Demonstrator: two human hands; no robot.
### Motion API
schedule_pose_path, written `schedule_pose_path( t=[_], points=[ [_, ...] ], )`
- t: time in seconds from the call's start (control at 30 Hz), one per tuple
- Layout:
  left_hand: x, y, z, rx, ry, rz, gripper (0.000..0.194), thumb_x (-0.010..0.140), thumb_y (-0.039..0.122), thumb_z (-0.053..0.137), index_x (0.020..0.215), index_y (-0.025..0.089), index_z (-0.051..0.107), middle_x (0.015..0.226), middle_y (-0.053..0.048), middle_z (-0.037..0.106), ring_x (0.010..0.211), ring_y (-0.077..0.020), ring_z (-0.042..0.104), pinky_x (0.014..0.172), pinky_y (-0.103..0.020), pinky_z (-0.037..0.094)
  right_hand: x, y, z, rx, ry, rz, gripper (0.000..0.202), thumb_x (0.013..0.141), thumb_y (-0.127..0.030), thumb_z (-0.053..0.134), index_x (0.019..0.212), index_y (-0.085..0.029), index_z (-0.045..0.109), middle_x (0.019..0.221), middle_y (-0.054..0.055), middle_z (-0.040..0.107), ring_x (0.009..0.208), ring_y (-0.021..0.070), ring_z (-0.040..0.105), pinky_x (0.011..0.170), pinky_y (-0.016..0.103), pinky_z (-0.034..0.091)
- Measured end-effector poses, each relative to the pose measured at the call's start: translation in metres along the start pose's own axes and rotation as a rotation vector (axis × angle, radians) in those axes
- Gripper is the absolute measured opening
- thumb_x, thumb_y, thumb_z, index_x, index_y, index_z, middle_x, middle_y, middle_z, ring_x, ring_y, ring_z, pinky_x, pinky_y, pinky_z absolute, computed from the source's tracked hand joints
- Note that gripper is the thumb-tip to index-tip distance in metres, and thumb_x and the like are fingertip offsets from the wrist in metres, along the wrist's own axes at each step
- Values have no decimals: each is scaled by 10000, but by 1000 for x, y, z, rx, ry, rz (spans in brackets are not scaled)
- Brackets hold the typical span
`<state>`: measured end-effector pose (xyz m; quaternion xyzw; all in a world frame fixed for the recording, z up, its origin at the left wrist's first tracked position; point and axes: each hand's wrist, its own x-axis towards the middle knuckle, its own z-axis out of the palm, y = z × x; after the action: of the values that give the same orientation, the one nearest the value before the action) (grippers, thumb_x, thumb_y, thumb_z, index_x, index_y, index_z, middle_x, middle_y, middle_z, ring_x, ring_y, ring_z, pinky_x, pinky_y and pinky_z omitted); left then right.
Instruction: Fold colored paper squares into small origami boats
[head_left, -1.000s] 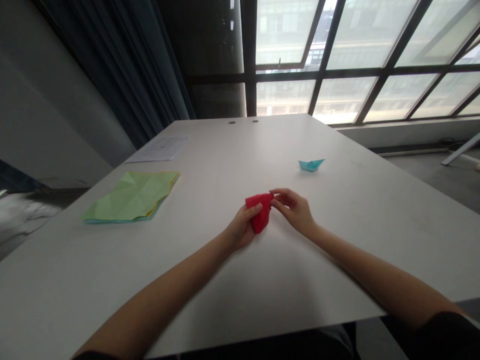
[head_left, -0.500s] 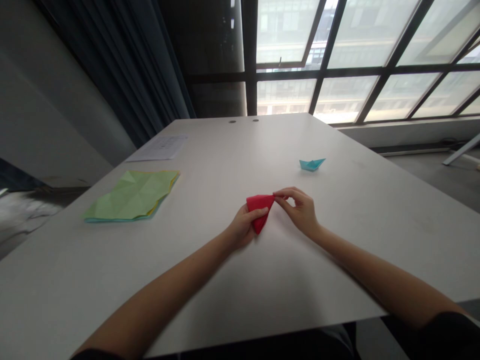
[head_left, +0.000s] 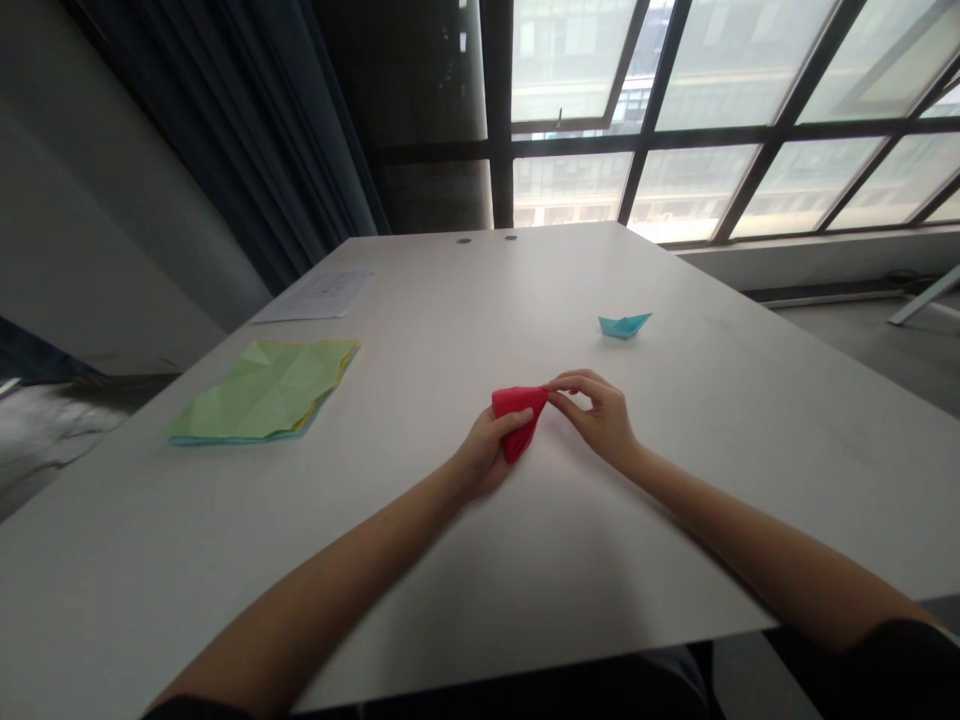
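Observation:
A folded red paper [head_left: 519, 402], roughly triangular with a point toward me, is held up over the white table [head_left: 465, 560]. My left hand [head_left: 486, 452] grips its left side, thumb across the front and the other fingers hidden behind. My right hand [head_left: 598, 408] pinches the paper's upper right corner between thumb and index finger. Beyond my right hand a small blue paper boat [head_left: 624, 326] stands on the table.
To the left lies a stack of creased paper sheets [head_left: 266, 392], green on top with yellow and blue edges beneath. Behind it rests a white printed sheet [head_left: 319, 297]. Two round dark holes [head_left: 464, 241] mark the table's far end, near the windows.
Almost nothing differs. The red paper's lower tip has shifted slightly up and left, and my left thumb has slid a little left; both hands keep their hold.

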<state>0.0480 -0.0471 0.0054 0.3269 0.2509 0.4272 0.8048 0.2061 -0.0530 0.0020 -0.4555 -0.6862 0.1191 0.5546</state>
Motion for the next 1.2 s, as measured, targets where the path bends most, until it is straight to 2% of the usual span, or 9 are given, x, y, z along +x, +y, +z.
schedule_pose_path(
  t=[0.2,0.4,0.57,0.77,0.97,1.2],
  points=[
    [2,-1,-2,71,50,12,218,634,150,671,840,113,608,734,-24,643,710,-125,597,734,-242,470,-1,-1,1,-61,-21,-49,124,783,-251,570,881,-251,646,862,32,642,835,170,572,767,338,472],
    [-1,0,-2,62,1,-9,222,629,143,666,841,111,610,723,-29,646,714,-133,606,717,-235,474,-1,-1,-2,-75,-119,-140,157,780,-238,573,930,-243,617,847,27,648,835,173,553,757,334,469],
    [-3,1,-2,34,-58,-42,228,648,124,645,872,102,609,753,-44,655,739,-140,609,752,-249,472,-1,-1,-2,-78,-148,-147,146,779,-239,569,918,-245,610,826,28,641,829,178,539,742,334,467],
    [-2,1,-2,53,-11,-37,250,635,127,653,880,108,609,783,-54,661,746,-158,615,736,-262,481,-2,-1,-1,-91,-153,-135,138,782,-243,562,912,-253,607,828,28,638,822,185,536,736,349,465],
    [-3,3,-4,78,-54,-46,239,648,143,659,880,112,612,757,-45,649,730,-150,606,736,-261,477,0,-4,-3,-69,-152,-132,130,776,-235,574,902,-243,605,814,28,633,806,176,540,724,327,466],
    [-4,4,-4,68,-36,-69,277,589,145,706,849,132,611,757,-26,635,721,-136,594,730,-246,464,-1,-1,-3,-65,-169,-132,142,787,-241,559,923,-240,601,822,30,635,799,173,553,713,325,471]
  ],
)
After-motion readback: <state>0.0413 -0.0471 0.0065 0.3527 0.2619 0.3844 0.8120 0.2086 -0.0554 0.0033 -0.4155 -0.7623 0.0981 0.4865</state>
